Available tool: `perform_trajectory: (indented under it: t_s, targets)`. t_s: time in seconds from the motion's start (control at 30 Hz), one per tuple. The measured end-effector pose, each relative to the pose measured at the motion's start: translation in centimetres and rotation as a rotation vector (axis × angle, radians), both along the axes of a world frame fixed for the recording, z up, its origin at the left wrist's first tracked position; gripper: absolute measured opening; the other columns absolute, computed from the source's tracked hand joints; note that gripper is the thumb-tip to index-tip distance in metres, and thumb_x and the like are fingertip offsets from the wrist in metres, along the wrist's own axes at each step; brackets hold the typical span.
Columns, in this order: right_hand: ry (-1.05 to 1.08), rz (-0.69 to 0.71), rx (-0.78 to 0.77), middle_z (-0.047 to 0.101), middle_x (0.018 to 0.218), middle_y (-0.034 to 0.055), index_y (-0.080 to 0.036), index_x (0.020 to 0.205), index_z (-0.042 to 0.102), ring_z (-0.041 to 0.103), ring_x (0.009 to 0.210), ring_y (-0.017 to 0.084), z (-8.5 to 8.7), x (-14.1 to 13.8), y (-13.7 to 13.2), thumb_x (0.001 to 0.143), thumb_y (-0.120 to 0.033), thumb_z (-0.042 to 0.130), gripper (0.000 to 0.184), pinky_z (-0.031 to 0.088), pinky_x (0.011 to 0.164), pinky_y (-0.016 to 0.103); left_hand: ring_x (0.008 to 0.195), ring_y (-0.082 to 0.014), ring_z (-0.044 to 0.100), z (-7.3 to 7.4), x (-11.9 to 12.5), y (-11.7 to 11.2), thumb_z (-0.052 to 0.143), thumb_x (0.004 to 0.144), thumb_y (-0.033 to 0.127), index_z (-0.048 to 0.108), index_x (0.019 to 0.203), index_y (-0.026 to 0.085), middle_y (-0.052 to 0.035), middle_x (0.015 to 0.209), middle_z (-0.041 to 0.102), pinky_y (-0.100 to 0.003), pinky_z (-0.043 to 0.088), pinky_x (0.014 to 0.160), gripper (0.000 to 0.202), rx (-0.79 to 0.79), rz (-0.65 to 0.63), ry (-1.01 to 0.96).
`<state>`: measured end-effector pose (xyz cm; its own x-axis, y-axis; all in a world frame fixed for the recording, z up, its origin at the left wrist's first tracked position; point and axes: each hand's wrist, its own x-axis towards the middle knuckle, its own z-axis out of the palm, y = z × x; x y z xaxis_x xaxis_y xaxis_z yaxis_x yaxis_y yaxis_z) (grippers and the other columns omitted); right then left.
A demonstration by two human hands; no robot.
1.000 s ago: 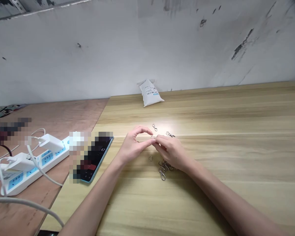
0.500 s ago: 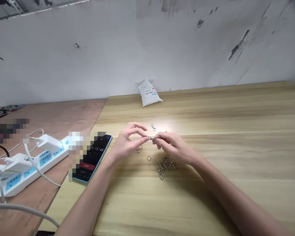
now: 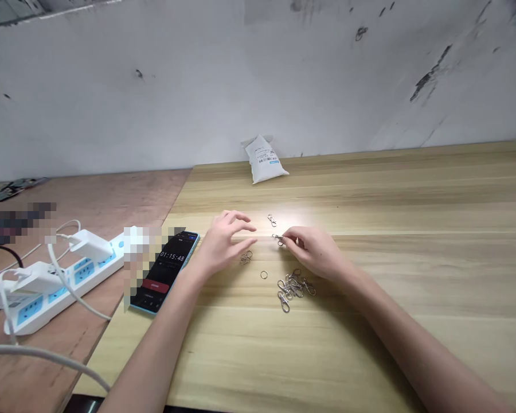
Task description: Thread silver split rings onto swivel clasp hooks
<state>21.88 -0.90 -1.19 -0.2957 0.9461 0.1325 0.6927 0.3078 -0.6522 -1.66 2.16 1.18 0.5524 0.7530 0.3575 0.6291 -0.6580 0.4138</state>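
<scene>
Clasp [image 3: 278,238] just lower right of frame centre is pinched by the right hand [image 3: 313,251], its visible end pointing left across a gap toward the left hand [image 3: 218,244], seemingly empty, thumb and fingers parted.

We're at a makeshift work corner — workshop or home, hard to say: scuffed, gouged wall [image 3: 189,103], plain wood-grain tabletop [image 3: 395,252], loaded power strip [image 3: 71,282] on the reddish board [image 3: 150,192] alongside — and small metal clasps [image 3: 296,288] heaped right out front.
</scene>
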Motion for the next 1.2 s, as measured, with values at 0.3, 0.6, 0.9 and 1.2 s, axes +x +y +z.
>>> perform_trajectory:
  t_s: [0.3,0.6,0.9,1.2]
  targets:
    - [-0.129,0.093,-0.113,0.066,0.074,0.002,-0.019,0.09,0.068,0.055,0.064,0.015,1.6,1.7,-0.1,0.087,-0.031,0.055,0.018,0.035,0.058,0.026,0.081,-0.016,0.058,0.5,-0.4,-0.8,0.069,0.082,0.038,0.072,0.095,0.024,-0.0024,0.094,0.062,-0.03,0.045,0.072,0.02,-0.454,-0.193,0.136]
    - [-0.079,0.313,-0.488,0.062,0.068,-0.0015,-0.018,0.08,0.069,0.052,0.058,0.01,3.2,2.0,-1.1,0.076,-0.022,0.062,0.008,0.033,0.051,0.021,0.088,-0.0178,0.055,0.1,1.6,-1.4,0.068,0.084,0.03,0.073,0.086,0.026,-0.0008,0.087,0.063,-0.032,0.039,0.08,0.007,-0.317,-0.284,0.212]
    - [-0.098,0.262,-0.384,0.063,0.065,-0.0028,-0.019,0.069,0.067,0.047,0.055,0.01,2.8,0.7,-1.2,0.066,-0.014,0.062,0.008,0.031,0.051,0.023,0.093,-0.0191,0.056,-0.4,2.4,-2.1,0.064,0.085,0.023,0.068,0.086,0.022,-0.0022,0.091,0.06,-0.036,0.042,0.087,0.004,-0.396,-0.261,0.121]
    - [-0.131,0.267,-0.322,0.063,0.061,-0.0034,-0.02,0.065,0.065,0.048,0.054,0.01,2.3,0.3,-1.3,0.066,-0.017,0.062,0.005,0.031,0.05,0.023,0.1,-0.0206,0.051,-0.2,2.3,-2.5,0.066,0.081,0.02,0.064,0.087,0.021,-0.003,0.098,0.057,-0.036,0.044,0.089,0.006,-0.501,-0.196,0.098]
